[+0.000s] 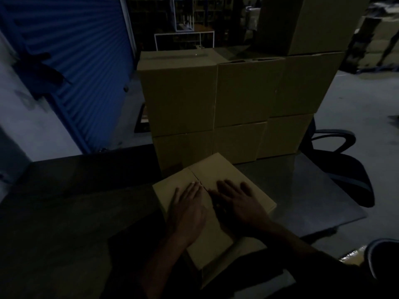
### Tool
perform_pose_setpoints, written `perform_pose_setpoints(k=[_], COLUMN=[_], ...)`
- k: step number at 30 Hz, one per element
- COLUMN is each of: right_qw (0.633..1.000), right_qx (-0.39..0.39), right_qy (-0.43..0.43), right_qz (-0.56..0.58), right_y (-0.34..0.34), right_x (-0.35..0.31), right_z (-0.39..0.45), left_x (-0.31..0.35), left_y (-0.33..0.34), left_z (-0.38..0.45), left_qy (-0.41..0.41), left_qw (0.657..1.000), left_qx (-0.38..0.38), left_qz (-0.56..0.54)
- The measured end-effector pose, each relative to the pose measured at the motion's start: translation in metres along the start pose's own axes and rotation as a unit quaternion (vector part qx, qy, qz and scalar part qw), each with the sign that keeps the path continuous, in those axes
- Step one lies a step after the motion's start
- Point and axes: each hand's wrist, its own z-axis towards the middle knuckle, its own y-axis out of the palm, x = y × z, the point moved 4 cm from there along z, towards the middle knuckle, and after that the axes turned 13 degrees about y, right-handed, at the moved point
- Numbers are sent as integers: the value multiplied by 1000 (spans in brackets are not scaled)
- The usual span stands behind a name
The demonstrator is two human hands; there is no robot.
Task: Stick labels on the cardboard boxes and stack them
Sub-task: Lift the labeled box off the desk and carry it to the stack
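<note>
Light: very dim; colours and fine detail are hard to make out.
Cardboard box: a closed cardboard box [218, 190] lies on a dark table [64, 212], close to the person, turned at an angle, its two top flaps meeting along a centre seam.
Left hand: the left hand [187, 210] lies flat on the left flap, fingers straight and together, pressing down and holding nothing.
Right hand: the right hand [237, 203] lies flat on the right flap, fingers straight and slightly spread, also holding nothing; the two hands sit side by side across the seam.
Label: I cannot tell whether any label is on the box; the hands cover much of the top.
Stack behind: a wall of stacked boxes [226, 100] stands just beyond the near box, two tiers high and three across, with one more carton [306, 22] on top at the right. It blocks the way forward across the table.
To the right: an office chair [345, 169] with an armrest stands beside the table's right edge.
To the left: a blue roller shutter [75, 50] fills the upper left.
Far back: white metal frames and shelving, indistinct in the dark.
</note>
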Motion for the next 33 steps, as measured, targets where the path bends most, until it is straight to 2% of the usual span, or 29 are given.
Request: perform_pose_setpoints(k=[2, 5, 6, 8, 10, 12, 15, 18, 21, 26, 29, 33], right_qw=[1000, 999, 999, 997, 985, 966, 957, 955, 931, 862, 827, 799], right_qx=[13, 21, 24, 34, 13, -34, -41, -2, 17, 133, 194, 263], right_qy=[21, -41, -30, 52, 155, 193, 174, 137, 109, 68, 23, -27], right_qz=[11, 26, 28, 45, 81, 169, 229, 262, 349, 484, 527, 540], right_y=[0, -1, -5, -11, -11, -7, -12, -27, -59, -150, -207, -273], right_x=[-2, -7, 3, 36, 66, 77, 77, 83, 96, 115, 126, 144], right_z=[-7, -22, -22, -17, -14, -15, -22, -32, -41, -56, -60, -52], left_x=[-1, -10, -14, -21, -23, -28, -32, -19, -6, 19, 39, 70], left_y=[0, 4, 5, 6, 10, 29, 51, 35, -9, -127, -199, -256], left_z=[2, 0, -4, -14, -27, -42, -57, -55, -46, -24, -11, 19], left_qy=[-7, -44, -72, -146, -252, -353, -426, -443, -403, -222, -118, -19], left_qw=[1000, 995, 988, 959, 912, 844, 756, 703, 700, 722, 696, 677], left_qx=[17, 69, 113, 204, 250, 282, 320, 337, 366, 456, 525, 525], left_qz=[-17, -57, -78, -132, -203, -289, -380, -442, -463, -471, -476, -516])
